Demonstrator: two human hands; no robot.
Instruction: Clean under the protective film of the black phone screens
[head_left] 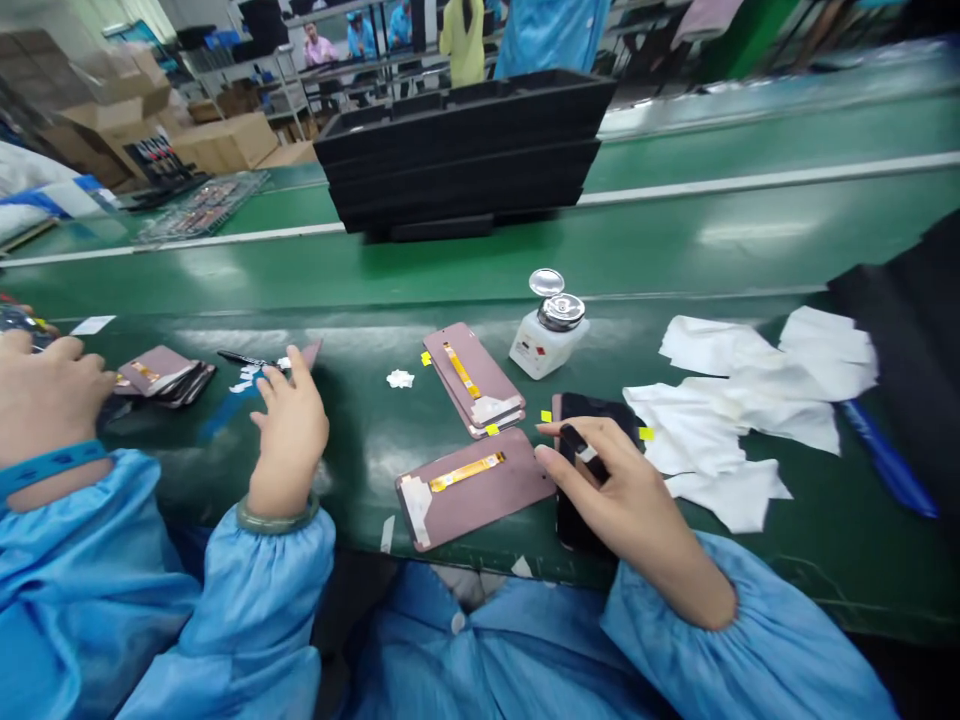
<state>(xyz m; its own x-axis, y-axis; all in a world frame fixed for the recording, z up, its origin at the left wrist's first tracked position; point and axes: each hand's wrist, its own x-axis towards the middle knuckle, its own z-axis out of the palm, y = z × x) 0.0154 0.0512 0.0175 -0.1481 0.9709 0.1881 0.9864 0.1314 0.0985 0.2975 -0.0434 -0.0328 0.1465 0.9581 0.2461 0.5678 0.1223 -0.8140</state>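
Note:
My right hand (pixel 626 495) is curled around a small black object (pixel 585 455) with a silvery patch, whose kind I cannot make out. Its thumb and index tips are slightly apart, beside a pinkish phone screen panel (pixel 472 490) with a yellow flex cable. A dark-faced panel (pixel 574 525) lies partly under this hand. Just behind is a stack of similar panels (pixel 476 375) with yellow tabs. My left hand (pixel 289 430), a bangle on its wrist, has its fingers spread above white label strips (pixel 246 378) and a blue strip (pixel 225 410).
White wipes (pixel 712 410) and a blue pen-like tool (pixel 889 460) lie right. A white dispenser bottle (pixel 547 340) stands open-lidded behind the panels. Black trays (pixel 465 150) are stacked at the back. Left, a co-worker's strapped hand (pixel 52 400) is near another panel stack (pixel 165 375).

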